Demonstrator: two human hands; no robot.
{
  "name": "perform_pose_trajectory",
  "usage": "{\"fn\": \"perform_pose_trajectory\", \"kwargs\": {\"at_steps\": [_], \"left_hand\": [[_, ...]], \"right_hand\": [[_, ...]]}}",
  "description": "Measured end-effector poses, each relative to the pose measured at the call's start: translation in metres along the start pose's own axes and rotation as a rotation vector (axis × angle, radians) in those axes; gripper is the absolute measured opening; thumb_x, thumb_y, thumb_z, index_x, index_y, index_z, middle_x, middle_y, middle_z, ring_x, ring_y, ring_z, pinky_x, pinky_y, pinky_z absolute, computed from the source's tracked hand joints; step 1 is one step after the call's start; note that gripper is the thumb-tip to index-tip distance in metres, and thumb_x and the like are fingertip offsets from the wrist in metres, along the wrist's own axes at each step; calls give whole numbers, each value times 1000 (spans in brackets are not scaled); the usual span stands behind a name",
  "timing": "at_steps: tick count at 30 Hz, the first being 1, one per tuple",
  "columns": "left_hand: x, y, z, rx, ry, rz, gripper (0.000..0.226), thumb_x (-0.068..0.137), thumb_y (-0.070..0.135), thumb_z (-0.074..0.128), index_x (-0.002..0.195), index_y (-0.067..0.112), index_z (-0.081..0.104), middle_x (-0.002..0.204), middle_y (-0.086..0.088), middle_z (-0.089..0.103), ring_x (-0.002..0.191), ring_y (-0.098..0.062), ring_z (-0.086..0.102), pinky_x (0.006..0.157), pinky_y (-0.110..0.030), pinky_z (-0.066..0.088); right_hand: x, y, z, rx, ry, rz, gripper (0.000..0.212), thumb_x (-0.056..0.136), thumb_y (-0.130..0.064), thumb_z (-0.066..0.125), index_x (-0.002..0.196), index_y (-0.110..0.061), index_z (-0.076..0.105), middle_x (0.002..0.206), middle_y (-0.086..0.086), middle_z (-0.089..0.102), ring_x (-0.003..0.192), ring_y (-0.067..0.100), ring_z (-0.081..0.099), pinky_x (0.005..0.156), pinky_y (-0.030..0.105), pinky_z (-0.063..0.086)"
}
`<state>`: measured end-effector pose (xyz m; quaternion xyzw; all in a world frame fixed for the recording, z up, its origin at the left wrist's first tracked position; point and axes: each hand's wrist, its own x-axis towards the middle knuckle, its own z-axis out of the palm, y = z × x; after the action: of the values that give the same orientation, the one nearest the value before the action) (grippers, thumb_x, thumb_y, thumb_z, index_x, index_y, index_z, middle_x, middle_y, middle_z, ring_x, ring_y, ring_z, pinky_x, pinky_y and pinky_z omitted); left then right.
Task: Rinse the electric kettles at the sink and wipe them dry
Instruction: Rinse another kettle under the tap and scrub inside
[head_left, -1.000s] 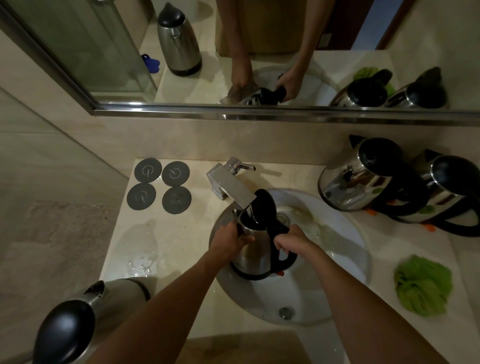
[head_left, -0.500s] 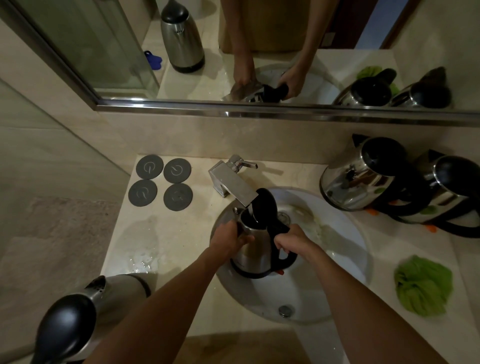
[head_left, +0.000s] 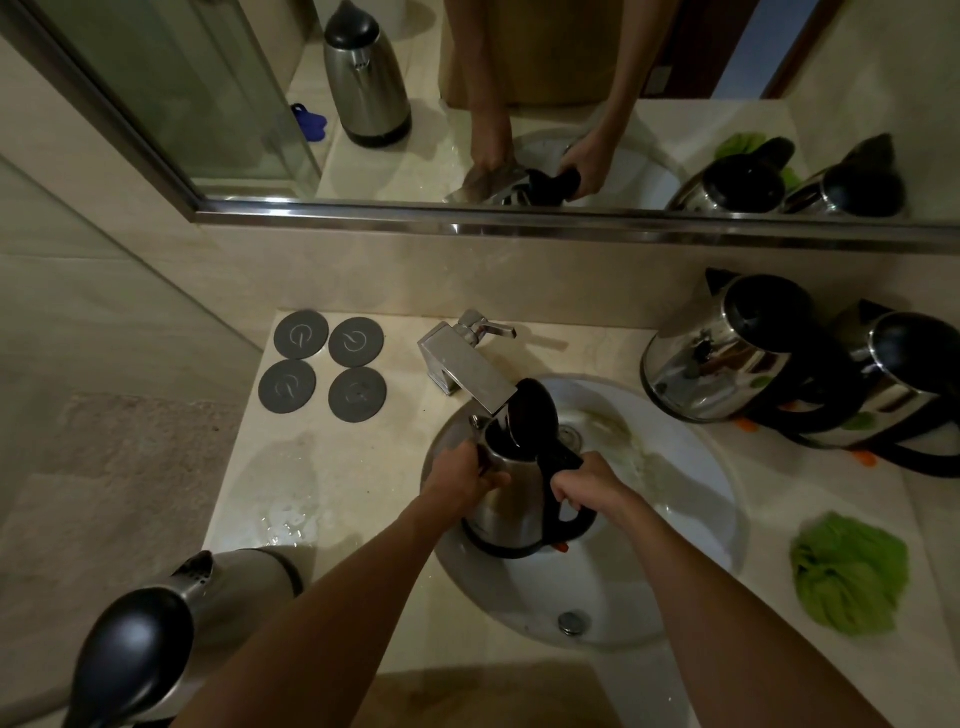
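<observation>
Steel kettle (head_left: 511, 499) held in sink (head_left: 696, 519), lid open under tap (head_left: 467, 371). Body gripped by left hand (head_left: 460, 480), handle by right hand (head_left: 587, 488). Rinsing likely underway; wiping left. Other kettles (head_left: 727, 348) waiting on desk (head_left: 322, 467).

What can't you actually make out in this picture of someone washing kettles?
Head view only:
- Inside of the held kettle: its open lid blocks it.
- Whether water runs from the faucet: the lid hides the spout's end.
- Left hand fingertips: wrapped behind the kettle body.
- Near-left kettle: cut off by the frame edge.
- Far-right kettle: cut off by the right edge.
</observation>
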<state>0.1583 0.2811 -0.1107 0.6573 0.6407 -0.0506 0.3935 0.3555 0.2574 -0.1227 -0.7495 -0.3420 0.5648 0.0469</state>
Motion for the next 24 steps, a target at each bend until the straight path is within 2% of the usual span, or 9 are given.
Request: {"fn": "perform_pose_trajectory", "kwargs": {"at_steps": [6, 10, 15, 18, 24], "left_hand": [[1, 2, 3, -29, 29, 42, 27, 89, 35, 70, 104, 13, 64, 85, 7, 52, 83, -8, 48, 76, -24, 38], [1, 3, 3, -28, 27, 57, 28, 89, 35, 69, 108, 14, 65, 96, 0, 63, 88, -10, 55, 78, -24, 40], [3, 3, -1, -34, 15, 52, 30, 87, 38, 71, 104, 15, 66, 89, 6, 56, 91, -16, 61, 76, -26, 41], [3, 5, -3, -24, 12, 52, 29, 87, 38, 71, 102, 14, 65, 87, 4, 55, 84, -14, 56, 75, -26, 39], [5, 5, -3, -46, 26, 36, 34, 87, 40, 71, 105, 13, 61, 87, 5, 53, 85, -16, 56, 73, -25, 36]], "right_hand": [[-1, 0, -2, 18, 7, 4, 20, 61, -4, 61, 80, -7, 56, 57, 6, 54, 53, 20, 54, 56, 28, 44], [-2, 0, -3, 29, 6, -5, 13, 63, -3, 61, 74, -8, 54, 53, 5, 51, 50, 20, 51, 55, 27, 42], [-2, -2, -6, 23, -7, -9, 9, 63, -3, 60, 65, -7, 52, 46, 4, 48, 46, 19, 49, 54, 27, 41], [-2, -4, -6, 25, 0, -8, 9, 64, -3, 60, 62, -6, 53, 45, 4, 49, 46, 20, 49, 54, 27, 42], [-1, -5, -8, 32, -3, -9, 8, 62, -4, 61, 63, -7, 53, 48, 5, 50, 49, 21, 51, 56, 28, 43]]}}
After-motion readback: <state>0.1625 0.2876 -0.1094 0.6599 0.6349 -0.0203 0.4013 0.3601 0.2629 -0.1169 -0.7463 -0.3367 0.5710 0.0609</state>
